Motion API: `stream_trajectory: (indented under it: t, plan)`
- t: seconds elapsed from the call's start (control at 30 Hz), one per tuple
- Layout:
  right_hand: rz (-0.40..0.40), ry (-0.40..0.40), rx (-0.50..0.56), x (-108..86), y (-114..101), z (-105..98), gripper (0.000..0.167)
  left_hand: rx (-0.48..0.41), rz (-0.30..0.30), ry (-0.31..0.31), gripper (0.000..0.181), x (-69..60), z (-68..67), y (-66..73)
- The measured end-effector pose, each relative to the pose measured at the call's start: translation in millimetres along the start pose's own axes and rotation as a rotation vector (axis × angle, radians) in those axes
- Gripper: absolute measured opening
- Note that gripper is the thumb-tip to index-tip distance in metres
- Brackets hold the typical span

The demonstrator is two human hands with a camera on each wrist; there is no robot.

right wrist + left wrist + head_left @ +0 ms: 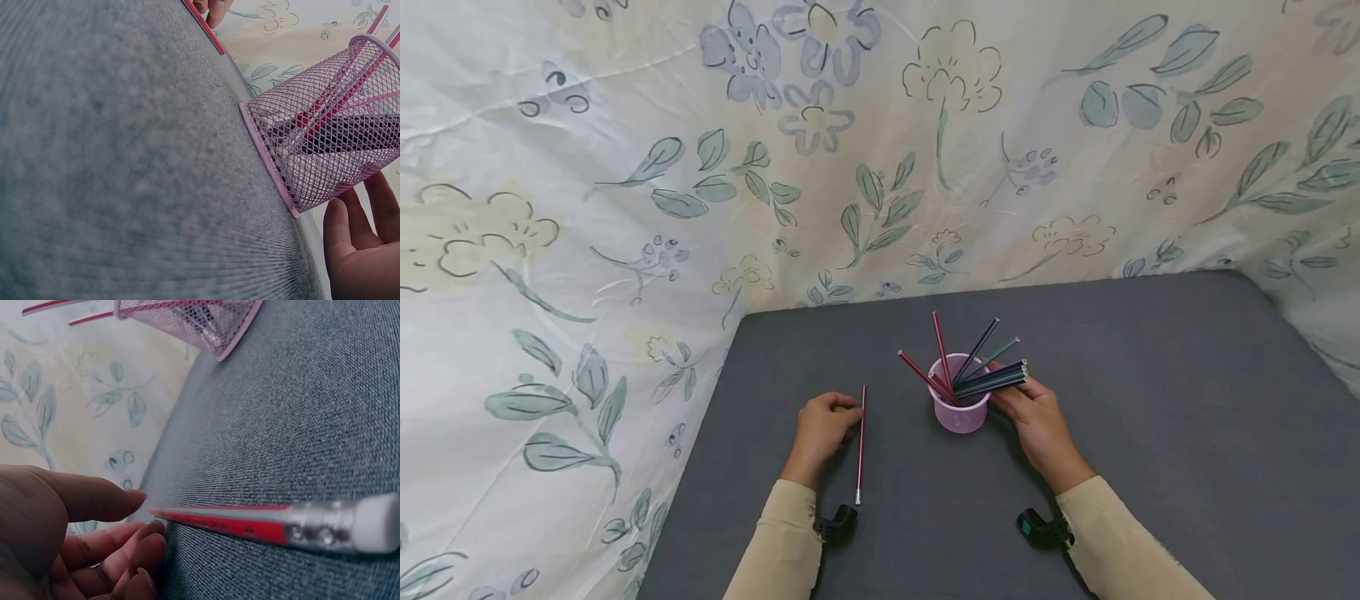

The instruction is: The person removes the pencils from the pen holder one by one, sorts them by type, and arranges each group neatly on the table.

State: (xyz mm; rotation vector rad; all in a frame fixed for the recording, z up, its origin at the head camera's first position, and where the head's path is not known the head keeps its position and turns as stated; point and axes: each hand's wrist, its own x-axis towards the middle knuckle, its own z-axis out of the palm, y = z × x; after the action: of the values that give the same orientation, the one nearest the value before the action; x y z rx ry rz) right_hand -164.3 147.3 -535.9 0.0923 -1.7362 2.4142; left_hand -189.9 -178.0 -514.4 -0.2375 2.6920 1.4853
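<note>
Pencil [861,454], below centre in the head view, long axis near vertical, just right of the nearer left hand [825,429], thumb and fingers parted by its upper half; the right hand's [1041,425] relaxed fingers touch the cup [961,419].

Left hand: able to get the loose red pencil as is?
Likely yes. The left hand is right beside the red pencil, thumb and fingers parted near its far end. Nothing visible blocks the way; the pink mesh cup stands clear to the right.
</note>
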Motion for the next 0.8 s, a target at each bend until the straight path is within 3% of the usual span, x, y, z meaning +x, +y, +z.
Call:
stream_trajectory:
  t: [0.2, 0.3, 0.5, 0.8]
  plan:
    - [0.011, -0.001, -0.007, 1.7, -0.3, -0.8, 0.041, -0.028, 0.004, -0.004, 0.02, -2.1, -0.1, 0.3]
    - [0.013, -0.001, -0.007, 2.3, -0.6, -1.1, 0.041, -0.066, 0.037, -0.011, 0.02, -3.5, 0.6, 1.0]
    - [0.013, 0.001, -0.007, 2.7, -1.2, -1.8, 0.04, -0.171, 0.152, -0.054, 0.024, -7.2, 2.6, 5.0]
    - [0.008, -0.01, -0.01, 3.6, -0.3, -3.8, 0.04, -0.259, 0.324, -0.115, 0.03, -12.9, 11.5, 13.3]
